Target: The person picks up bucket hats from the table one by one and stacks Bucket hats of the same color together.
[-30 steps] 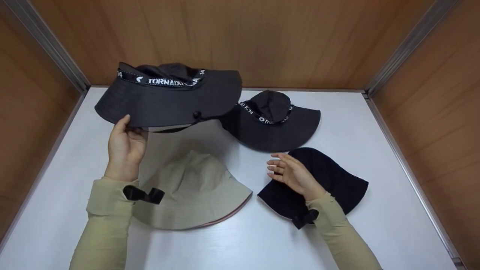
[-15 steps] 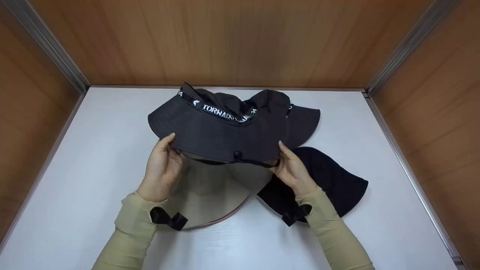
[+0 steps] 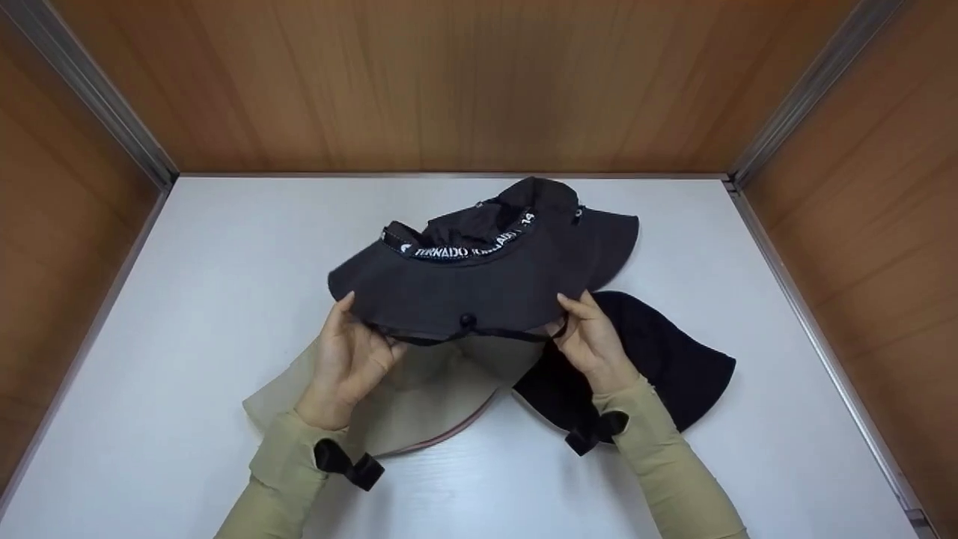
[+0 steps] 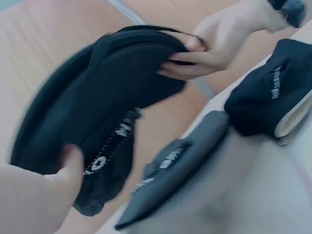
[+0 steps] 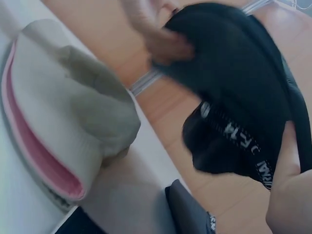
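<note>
A dark grey bucket hat with a white-lettered "TORNADO" band is held above the table by its near brim. My left hand grips the brim's left side, thumb on top and fingers underneath. At the right side my right hand pinches the same brim. A black chin cord with a round toggle hangs along the near edge. In the left wrist view the held hat spans between both hands. The right wrist view shows the right thumb on the hat.
Below the held hat lies a beige bucket hat with a pink-edged brim. To its right rests a black bucket hat. A second dark grey hat sits behind, partly covered. Wooden panels enclose the white table.
The held hat has moved from the upper left to the middle and lower. My right hand, loose over the black hat a second ago, has taken hold of the brim's right side.
</note>
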{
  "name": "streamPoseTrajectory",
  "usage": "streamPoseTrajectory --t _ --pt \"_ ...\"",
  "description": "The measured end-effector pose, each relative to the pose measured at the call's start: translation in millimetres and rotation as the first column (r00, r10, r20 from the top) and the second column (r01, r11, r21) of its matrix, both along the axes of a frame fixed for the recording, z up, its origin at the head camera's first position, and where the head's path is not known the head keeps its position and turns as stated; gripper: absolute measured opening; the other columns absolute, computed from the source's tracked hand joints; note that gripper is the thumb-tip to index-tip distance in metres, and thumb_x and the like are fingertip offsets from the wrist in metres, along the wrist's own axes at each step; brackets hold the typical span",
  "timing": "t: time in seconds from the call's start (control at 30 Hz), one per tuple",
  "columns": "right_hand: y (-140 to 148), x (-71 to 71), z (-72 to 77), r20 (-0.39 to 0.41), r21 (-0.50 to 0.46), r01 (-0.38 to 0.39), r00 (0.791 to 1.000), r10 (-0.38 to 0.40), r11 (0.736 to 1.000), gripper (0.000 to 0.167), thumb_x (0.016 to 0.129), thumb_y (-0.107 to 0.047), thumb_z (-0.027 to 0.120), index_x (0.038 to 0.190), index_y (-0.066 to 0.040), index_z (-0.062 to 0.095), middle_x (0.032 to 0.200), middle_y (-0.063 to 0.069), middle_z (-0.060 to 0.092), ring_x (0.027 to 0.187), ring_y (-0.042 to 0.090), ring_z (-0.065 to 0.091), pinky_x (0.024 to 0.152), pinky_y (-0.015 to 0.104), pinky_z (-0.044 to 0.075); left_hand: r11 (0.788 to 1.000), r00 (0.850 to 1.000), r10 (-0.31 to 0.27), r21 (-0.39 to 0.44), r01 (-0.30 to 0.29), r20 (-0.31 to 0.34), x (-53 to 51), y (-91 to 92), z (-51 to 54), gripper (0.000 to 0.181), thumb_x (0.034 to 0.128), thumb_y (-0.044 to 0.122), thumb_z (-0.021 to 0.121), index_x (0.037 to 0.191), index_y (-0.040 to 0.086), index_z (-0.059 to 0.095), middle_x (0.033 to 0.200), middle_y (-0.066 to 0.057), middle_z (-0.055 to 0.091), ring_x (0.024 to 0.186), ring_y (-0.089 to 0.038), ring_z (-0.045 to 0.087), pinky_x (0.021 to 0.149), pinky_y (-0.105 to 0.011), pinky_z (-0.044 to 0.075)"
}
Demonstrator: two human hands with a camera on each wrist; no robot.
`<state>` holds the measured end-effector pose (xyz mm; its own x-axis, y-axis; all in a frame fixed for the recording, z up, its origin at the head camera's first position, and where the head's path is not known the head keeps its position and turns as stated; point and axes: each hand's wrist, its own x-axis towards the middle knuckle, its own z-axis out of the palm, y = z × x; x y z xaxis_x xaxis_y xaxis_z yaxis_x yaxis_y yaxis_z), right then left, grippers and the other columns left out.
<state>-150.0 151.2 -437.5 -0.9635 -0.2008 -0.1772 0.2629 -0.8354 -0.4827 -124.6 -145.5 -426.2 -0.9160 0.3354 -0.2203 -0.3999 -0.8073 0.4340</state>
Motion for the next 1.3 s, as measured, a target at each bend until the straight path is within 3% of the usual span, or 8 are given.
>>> streamPoseTrajectory --t 0.1,0.17,0.27,0.4,0.63,0.9,1.03,1.3 --pt "2.4 0.9 3.3 -0.009 0.006 0.01 1.0 -0.01 1.0 0.032 0.1 0.005 0.029 0.105 -0.011 0.055 0.092 0.005 0.066 0.083 0.016 0.067 0.069 0.027 0.054 0.996 0.996 -0.088 0.018 0.088 0.013 10.6 6.9 -15.0 0.069 0.0985 0.051 0.017 0.147 0.003 0.005 0.152 -0.021 0.011 0.144 -0.032 0.012 0.118 -0.04 0.016" --pt "4.8 1.3 4.9 -0.006 -0.003 0.016 1.0 -0.016 1.0 0.031 0.1 0.005 0.029 0.104 -0.011 0.055 0.091 0.005 0.067 0.081 0.016 0.067 0.066 0.027 0.054 0.991 0.991 -0.134 0.016 0.134 0.019 15.5 10.8 -20.9 0.07 0.0985 0.05 0.016 0.145 0.0 0.006 0.151 -0.024 0.012 0.145 -0.036 0.005 0.118 -0.043 0.008" --pt "9.5 2.4 7.2 -0.008 -0.019 0.022 1.0 -0.022 1.0 0.031 0.1 0.005 0.029 0.104 -0.01 0.056 0.091 0.007 0.067 0.081 0.017 0.067 0.065 0.027 0.055 0.988 0.989 -0.148 -0.035 0.149 0.008 17.1 17.0 -22.6 0.057 0.1003 0.047 0.017 0.135 0.003 0.029 0.138 -0.018 0.037 0.139 -0.035 0.028 0.116 -0.043 0.02" --pt "17.2 3.6 9.3 -0.035 -0.014 0.021 0.999 -0.021 1.0 0.033 0.1 0.005 0.027 0.111 -0.01 0.054 0.096 0.008 0.067 0.085 0.018 0.068 0.069 0.027 0.055 0.993 0.996 -0.076 -0.09 0.072 -0.042 13.5 25.1 -16.0 0.039 0.1038 0.036 0.022 0.116 0.012 0.05 0.116 -0.007 0.061 0.115 -0.023 0.056 0.103 -0.039 0.042" --pt "29.9 3.7 11.6 -0.037 0.098 0.048 0.998 -0.044 0.994 0.036 0.099 0.007 0.028 0.125 -0.012 0.045 0.102 0.007 0.067 0.09 0.017 0.068 0.075 0.028 0.056 0.968 0.994 0.014 -0.249 -0.041 -0.108 2.6 34.1 2.9 0.025 0.103 0.006 0.029 0.123 0.005 0.044 0.103 -0.003 0.068 0.099 -0.015 0.065 0.089 -0.028 0.052" --pt "47.4 -13.3 19.0 -0.038 0.26 0.058 0.998 -0.05 0.964 0.042 0.099 0.008 0.028 0.136 -0.011 0.033 0.107 0.004 0.067 0.095 0.016 0.067 0.079 0.03 0.056 0.929 0.994 -0.009 -0.368 -0.032 -0.109 -29.7 42.9 21.1 0.017 0.1 0.0 0.033 0.114 0.003 0.042 0.088 -0.002 0.068 0.081 -0.011 0.067 0.072 -0.022 0.055" --pt "57.5 -34.1 27.3 -0.029 0.311 0.035 0.999 -0.028 0.95 0.041 0.099 0.007 0.029 0.135 -0.011 0.032 0.106 0.004 0.067 0.096 0.015 0.066 0.08 0.032 0.055 0.905 0.994 -0.044 -0.425 -0.002 -0.098 -52.7 48.5 27.1 0.024 0.1 0.001 0.035 0.124 0.0 0.039 0.09 -0.001 0.065 0.081 -0.009 0.065 0.07 -0.02 0.054" --pt "79.5 -79.3 34.2 0.024 0.396 -0.058 0.998 0.052 0.916 0.043 0.098 0.008 0.028 0.139 -0.006 0.025 0.099 0.008 0.063 0.088 0.018 0.066 0.071 0.032 0.057 0.812 0.996 -0.076 -0.582 0.039 -0.04 -100.4 63.3 20.0 0.042 0.0991 0.003 0.041 0.14 -0.002 0.031 0.094 0.0 0.058 0.082 -0.009 0.061 0.076 -0.021 0.054"
